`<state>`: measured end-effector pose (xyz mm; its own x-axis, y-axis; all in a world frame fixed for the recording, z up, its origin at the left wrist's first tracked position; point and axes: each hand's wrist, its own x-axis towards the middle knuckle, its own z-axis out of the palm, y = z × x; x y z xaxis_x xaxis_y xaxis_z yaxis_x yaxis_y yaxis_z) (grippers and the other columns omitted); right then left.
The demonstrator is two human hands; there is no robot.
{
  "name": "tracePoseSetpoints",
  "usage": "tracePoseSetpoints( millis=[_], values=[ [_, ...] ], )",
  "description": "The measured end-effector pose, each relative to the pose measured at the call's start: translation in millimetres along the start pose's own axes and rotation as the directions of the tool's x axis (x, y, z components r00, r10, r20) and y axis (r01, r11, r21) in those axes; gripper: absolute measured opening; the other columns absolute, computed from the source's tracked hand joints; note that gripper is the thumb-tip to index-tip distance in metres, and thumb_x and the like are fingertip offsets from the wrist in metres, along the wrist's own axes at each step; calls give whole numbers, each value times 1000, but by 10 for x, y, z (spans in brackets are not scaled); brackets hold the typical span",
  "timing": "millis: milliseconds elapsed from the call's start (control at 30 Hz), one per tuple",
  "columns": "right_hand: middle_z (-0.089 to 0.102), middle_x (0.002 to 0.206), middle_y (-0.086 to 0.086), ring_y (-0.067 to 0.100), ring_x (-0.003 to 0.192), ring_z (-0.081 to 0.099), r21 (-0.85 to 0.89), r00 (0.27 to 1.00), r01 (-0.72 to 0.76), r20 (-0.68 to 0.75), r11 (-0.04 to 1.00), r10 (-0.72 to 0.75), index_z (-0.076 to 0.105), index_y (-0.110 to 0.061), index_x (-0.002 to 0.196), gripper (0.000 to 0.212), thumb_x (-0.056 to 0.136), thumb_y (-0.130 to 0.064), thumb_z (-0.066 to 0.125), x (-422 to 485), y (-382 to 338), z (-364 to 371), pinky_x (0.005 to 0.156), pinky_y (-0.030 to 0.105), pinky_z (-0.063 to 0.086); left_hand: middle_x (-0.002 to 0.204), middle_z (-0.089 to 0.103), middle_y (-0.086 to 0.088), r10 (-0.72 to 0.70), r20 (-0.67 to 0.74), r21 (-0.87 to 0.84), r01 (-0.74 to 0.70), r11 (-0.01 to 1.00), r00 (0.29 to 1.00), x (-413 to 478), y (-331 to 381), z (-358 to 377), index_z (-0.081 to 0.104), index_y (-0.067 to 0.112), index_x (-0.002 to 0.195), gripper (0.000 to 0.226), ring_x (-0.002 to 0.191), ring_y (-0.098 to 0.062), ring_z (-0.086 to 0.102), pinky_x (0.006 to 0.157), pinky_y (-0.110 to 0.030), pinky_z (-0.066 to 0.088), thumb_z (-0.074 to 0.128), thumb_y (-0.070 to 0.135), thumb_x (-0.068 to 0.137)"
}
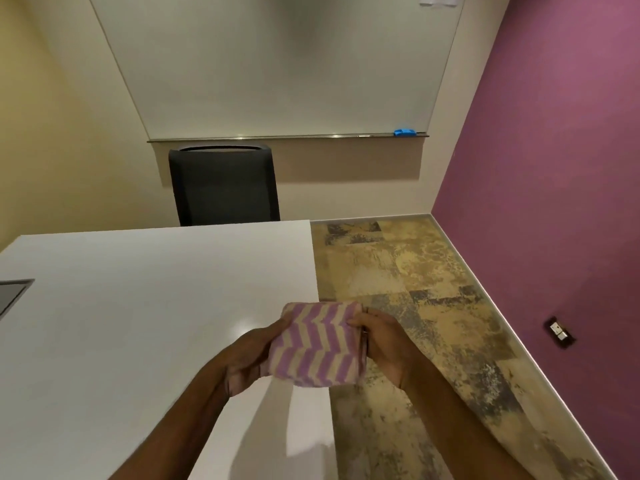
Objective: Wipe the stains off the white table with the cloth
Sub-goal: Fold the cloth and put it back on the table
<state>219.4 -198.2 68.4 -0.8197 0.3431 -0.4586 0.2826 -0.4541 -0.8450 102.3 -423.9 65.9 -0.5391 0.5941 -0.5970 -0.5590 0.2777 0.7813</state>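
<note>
Gripping a folded, fuzzy zigzag cloth (317, 344), both hands (379, 344) hover above smooth table (138, 306).

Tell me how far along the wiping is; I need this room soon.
Wiping has not visibly begun. Both the left hand and right hand hold the folded striped cloth above the white table, near its right edge. No stains show on the tabletop from here, so all the wiping looks left.
</note>
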Motion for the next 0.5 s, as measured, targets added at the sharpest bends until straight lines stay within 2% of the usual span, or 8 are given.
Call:
tracePoseSetpoints(
  millis=[67,233,333,433,500],
  values=[
    [74,117,24,36,104,72,-10,1000,-19,21,1000,19,72,2,117,24,96,-2,61,62,-96,-269,94,46,57,121,76,-12,-19,-22,-38,18,999,1000,112,-10,290,66,11,130,62,111,-30,74,87,-38,62,75,52,84],
    [77,111,22,35,99,73,-51,998,-29,48,998,31,74,2,112,20,95,-2,63,217,-343,-818,93,50,59,125,74,-17,34,-40,-156,-40,987,999,304,0,928,61,9,133,75,114,-35,72,88,-41,61,88,43,72],
    [79,105,18,33,95,75,-48,998,-27,55,998,30,75,-1,106,16,96,-3,63,307,-444,-1030,81,42,63,123,74,-18,95,-64,-203,-106,973,993,381,34,1200,61,8,132,65,111,-36,73,83,-40,62,85,37,80],
    [80,102,14,32,95,76,-66,997,-29,72,997,34,76,-4,105,16,96,-3,63,400,-504,-1147,81,41,63,121,74,-18,139,-99,-261,-161,952,985,430,30,1377,61,9,131,51,109,-36,74,80,-40,62,78,31,88],
    [80,97,11,26,89,76,-65,994,-34,97,997,40,76,-7,102,17,95,0,62,470,-540,-1171,74,37,63,122,74,-16,169,-133,-260,-198,945,977,452,31,1438,61,12,132,51,111,-36,73,80,-39,61,77,34,89]
  ],
)
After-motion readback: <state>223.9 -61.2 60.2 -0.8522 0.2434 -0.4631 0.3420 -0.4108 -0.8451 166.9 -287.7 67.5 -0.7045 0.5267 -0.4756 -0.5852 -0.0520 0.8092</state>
